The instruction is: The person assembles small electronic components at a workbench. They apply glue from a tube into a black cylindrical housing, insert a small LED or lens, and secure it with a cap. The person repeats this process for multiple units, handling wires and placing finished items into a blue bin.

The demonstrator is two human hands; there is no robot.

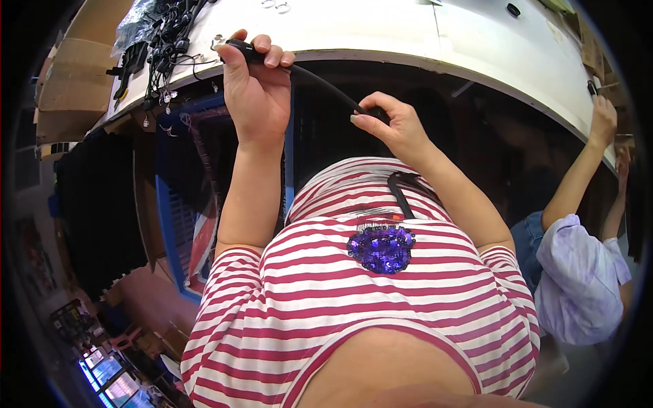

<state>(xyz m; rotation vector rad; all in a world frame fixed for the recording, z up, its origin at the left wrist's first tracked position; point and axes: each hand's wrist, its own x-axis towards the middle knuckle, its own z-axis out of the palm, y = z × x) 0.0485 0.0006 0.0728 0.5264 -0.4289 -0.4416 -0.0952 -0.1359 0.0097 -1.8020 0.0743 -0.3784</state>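
Note:
A black cable (pixel 325 84) stretches between my two hands in front of the white table's near edge. My left hand (pixel 257 95) is closed around its thicker black end piece (pixel 246 50), with the thumb and fingers pinching it. A small shiny bit shows beside the left fingertips, too small to name. My right hand (pixel 398 126) pinches the other end of the cable between thumb and fingers, lower and nearer my body. What lies inside the right palm is mostly hidden.
A tangled pile of black cables (pixel 163 51) hangs over the table's left edge, near a clear plastic bag (pixel 133 28). Cardboard boxes (pixel 76 85) stand at far left. On the right, a co-worker's hand (pixel 603 121) holds a small dark thing by the white table (pixel 381 34).

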